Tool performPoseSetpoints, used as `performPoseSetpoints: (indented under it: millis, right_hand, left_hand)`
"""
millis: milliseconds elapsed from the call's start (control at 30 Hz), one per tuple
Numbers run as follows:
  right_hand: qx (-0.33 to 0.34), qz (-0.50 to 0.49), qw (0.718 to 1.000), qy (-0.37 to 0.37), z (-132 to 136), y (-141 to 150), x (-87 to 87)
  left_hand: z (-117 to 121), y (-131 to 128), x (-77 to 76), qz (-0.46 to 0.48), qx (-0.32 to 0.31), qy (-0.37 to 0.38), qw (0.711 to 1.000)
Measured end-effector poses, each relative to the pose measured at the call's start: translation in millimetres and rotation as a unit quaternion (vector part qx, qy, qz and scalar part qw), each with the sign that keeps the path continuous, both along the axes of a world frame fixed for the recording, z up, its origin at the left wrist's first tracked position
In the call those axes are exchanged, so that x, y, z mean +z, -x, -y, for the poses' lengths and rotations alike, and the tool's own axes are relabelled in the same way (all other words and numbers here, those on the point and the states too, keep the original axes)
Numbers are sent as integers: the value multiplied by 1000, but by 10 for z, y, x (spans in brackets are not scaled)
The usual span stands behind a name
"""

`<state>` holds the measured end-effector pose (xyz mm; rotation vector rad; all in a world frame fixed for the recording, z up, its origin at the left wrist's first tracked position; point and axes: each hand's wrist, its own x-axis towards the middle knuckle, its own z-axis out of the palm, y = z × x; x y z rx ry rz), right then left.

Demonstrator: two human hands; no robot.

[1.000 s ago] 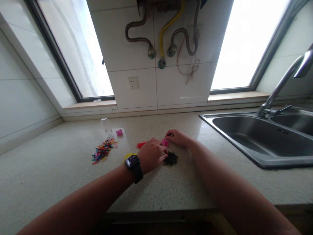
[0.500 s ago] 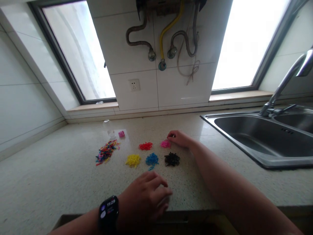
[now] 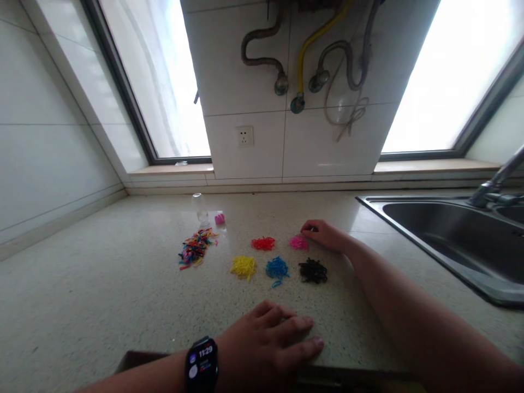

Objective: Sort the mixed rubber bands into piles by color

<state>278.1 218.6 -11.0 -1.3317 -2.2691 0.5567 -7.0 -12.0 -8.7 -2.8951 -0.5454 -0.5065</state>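
My right hand (image 3: 325,236) is beside the pile of pink rubber bands (image 3: 298,243), thumb and fingers pinched together at its right edge; what they hold, if anything, is too small to tell. Near the counter's front edge, my left hand (image 3: 274,341) lies with its fingers stretched out and nothing in it. Around them are piles of red rubber bands (image 3: 262,243), yellow rubber bands (image 3: 243,267), blue rubber bands (image 3: 277,269) and black rubber bands (image 3: 313,271). Further left is a pile of mixed-colour rubber bands (image 3: 196,248).
A clear bottle (image 3: 200,210) and a pink cap (image 3: 220,219) stand behind the mixed pile. On the right is a steel sink (image 3: 379,210) with a faucet (image 3: 497,183). Hoses (image 3: 262,60) hang on the tiled wall at the back.
My left hand has lowered toward the counter, its fingers now straighter. My right hand stays by the pink pile. The whole view has shifted, so things appear further right.
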Motion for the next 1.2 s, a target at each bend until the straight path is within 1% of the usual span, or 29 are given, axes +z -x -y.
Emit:
performPoseSetpoints:
  millis: [133,267,367,433,500,567,667,767,867,967,1067,1200]
  right_hand:
    - [13,-3,1000,9,-5,4,3]
    - [11,-8,1000,9,37,37,44]
    - [3,-20,1000,-13,97,103,120]
    - [-4,-45,999,-29,157,198,217]
    - [2,-73,996,-43,239,360,356]
    - [36,-82,995,-54,337,597,519]
    - [94,-44,994,-39,472,1060,732]
    - [156,19,986,-49,535,1559,824]
    - [195,100,973,-71,506,2001,788]
    - [219,171,956,-91,430,2333,676]
    - [223,212,948,-87,360,2549,549]
    - [210,239,943,-99,298,2702,447]
  left_hand:
    - [-26,25,-42,8,-7,-31,999]
    - [-34,31,-38,10,-2,-36,999]
    - [-23,30,-4,4,-1,-39,999]
    - [-12,29,20,2,-1,-38,999]
    - [-4,27,39,-2,-1,-34,999]
    - [3,26,53,-5,-3,-29,1000]
    - [11,26,66,-9,-4,-20,1000]
    - [19,24,73,-8,-3,-13,1000]
    - [22,18,71,-8,-7,-21,1000]
    - [16,13,56,-8,-11,-42,999]
    - [7,8,27,-7,-13,-56,998]
    - [2,-2,-1,-1,-8,-68,998]
